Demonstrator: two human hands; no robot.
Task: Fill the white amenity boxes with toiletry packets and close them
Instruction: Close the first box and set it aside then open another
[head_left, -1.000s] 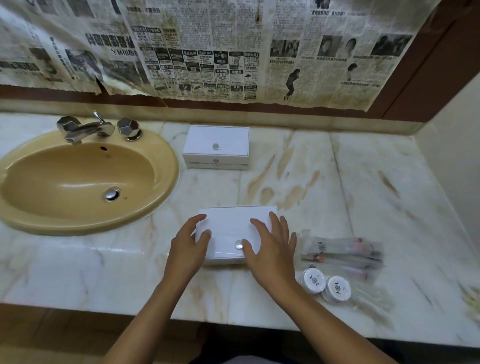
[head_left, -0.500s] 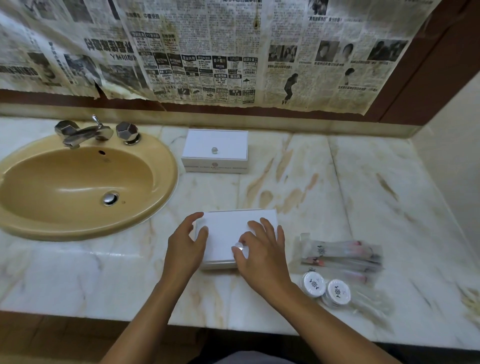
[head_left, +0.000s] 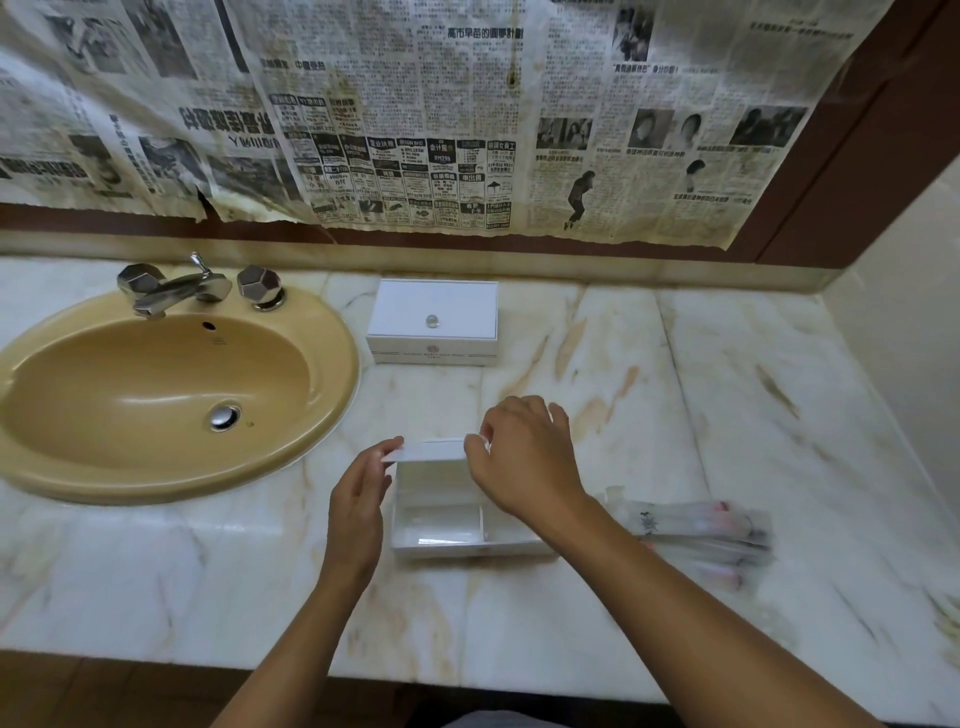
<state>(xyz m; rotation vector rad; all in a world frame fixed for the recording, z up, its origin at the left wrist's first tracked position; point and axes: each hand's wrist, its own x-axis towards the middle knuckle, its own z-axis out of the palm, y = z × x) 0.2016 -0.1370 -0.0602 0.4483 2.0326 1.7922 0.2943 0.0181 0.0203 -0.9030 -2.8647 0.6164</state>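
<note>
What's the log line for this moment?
near box: open, looks empty | lid: raised, right hand pinching, left hand at edge | far box: closed | packets: on counter

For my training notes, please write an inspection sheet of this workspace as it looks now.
Surface: marble counter, brown veins.
Job's things: near box open, compartments look empty; its lid held above the back edge; far box closed; packets lie right of the near box.
Clutter: nothing seen.
Grippers: left hand touches the lid's left end; right hand pinches its right part.
Cables: nothing seen.
Surroundings: tan sink, metal tap, newspaper on the wall.
</note>
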